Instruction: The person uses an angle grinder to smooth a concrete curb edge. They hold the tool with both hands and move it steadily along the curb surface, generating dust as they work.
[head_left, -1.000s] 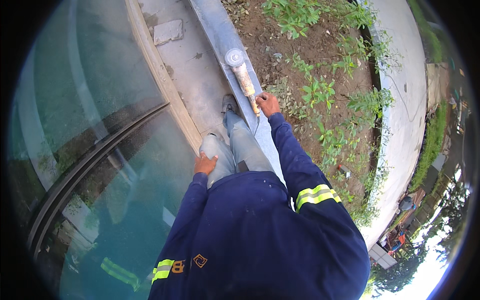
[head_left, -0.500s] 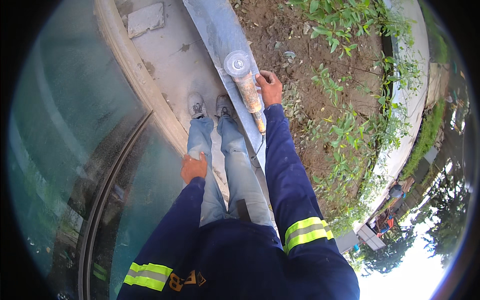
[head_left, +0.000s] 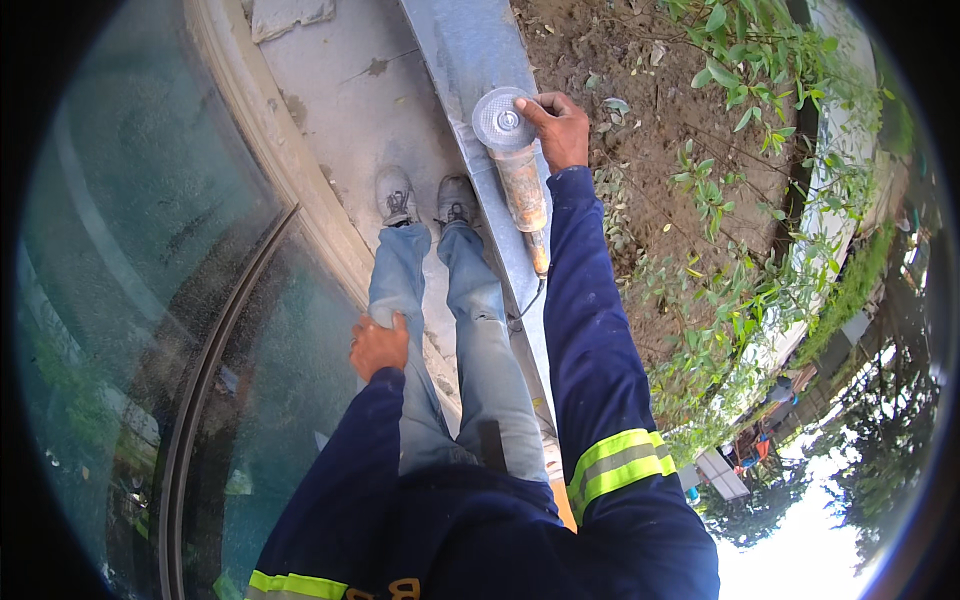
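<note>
My right hand (head_left: 560, 132) is closed at the edge of the clear-looking round disc (head_left: 493, 117) of an angle grinder, thumb on top of the disc. The grinder's worn, orange-stained body (head_left: 522, 190) lies along a grey ledge (head_left: 440, 40), handle toward me, with a dark cord trailing from it. Lower left, my left hand (head_left: 380, 345) rests on my jeans at the left knee, thumb apart from the fingers.
A green-tinted glass panel (head_left: 120, 250) with a dark frame fills the left side, beside a pale sill (head_left: 260, 130). My shoes stand on a concrete walkway (head_left: 340, 90). Right of the ledge are a soil bed (head_left: 650, 120), leafy plants (head_left: 730, 80) and a curved pale wall.
My right hand has moved forward along the grinder from its handle end to the disc. My left hand has stayed on my leg. The view has shifted slightly.
</note>
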